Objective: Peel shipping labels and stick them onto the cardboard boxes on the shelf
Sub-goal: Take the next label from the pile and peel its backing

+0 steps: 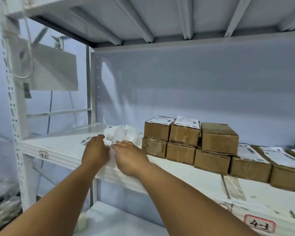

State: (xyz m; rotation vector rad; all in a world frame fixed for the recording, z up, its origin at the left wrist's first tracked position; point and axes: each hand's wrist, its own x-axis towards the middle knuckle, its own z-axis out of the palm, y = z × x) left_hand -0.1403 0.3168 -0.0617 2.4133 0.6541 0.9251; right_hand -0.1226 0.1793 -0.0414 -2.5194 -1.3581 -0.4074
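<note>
A: From the head view, where are the labels?

B: The label pile [119,134] lies on the shelf [58,147] just past both sets of fingertips. One printed label [85,142] lies flat, poking out to the left of the left hand [96,150].

A: Is either hand gripping yet?

B: I cannot tell. The left hand's fingers curl down at the paper's edge, and the right hand [129,154] reaches in beside it with its fingers stretched forward. Blur hides any pinch.

A: And the cardboard boxes [184,138]?

B: They are off to the right of the right hand, stacked in a row running further right. So I judge that hand is the nearer one to carry a label across. A bare-topped box [219,136] sits at the stack's right end, well apart from both hands
</note>
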